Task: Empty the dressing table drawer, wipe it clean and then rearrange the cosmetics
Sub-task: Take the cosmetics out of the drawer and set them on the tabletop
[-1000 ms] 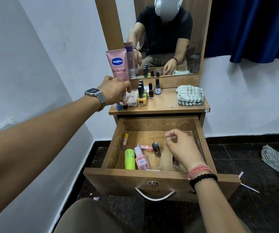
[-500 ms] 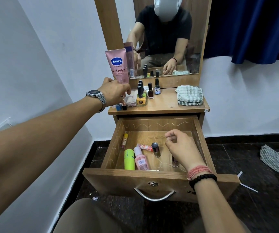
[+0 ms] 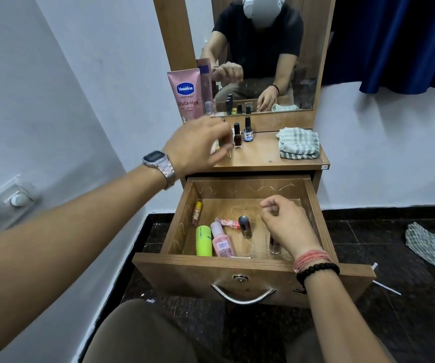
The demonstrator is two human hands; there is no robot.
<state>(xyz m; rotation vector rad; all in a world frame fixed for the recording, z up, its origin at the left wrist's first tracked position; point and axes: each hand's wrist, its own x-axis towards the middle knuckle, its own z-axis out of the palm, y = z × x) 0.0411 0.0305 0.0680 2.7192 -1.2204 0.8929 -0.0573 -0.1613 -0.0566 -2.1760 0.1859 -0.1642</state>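
Observation:
The wooden drawer (image 3: 237, 265) is pulled out. Inside lie a green tube (image 3: 203, 241), a pink bottle (image 3: 221, 243), a small pink tube (image 3: 228, 222), a grey-capped bottle (image 3: 245, 226) and a lip balm (image 3: 196, 213) by the left wall. My right hand (image 3: 287, 226) hovers in the drawer, fingers loosely curled and holding nothing, partly hiding a dark bottle (image 3: 274, 244). My left hand (image 3: 198, 145) is blurred above the tabletop, fingers apart, in front of some nail polish bottles. Two more nail polishes (image 3: 237, 136) (image 3: 248, 132) and a pink Vaseline tube (image 3: 186, 95) stand there.
A folded checked cloth (image 3: 298, 142) lies on the right of the tabletop (image 3: 263, 158), under the mirror (image 3: 263, 61). Another cloth (image 3: 431, 244) lies on the dark floor at the right. A switch panel (image 3: 4, 205) is on the left wall. My knees are below the drawer front.
My left hand has drawn back and to the right, away from the Vaseline tube, and now covers the left nail polish bottles. My right hand has stayed in place in the drawer.

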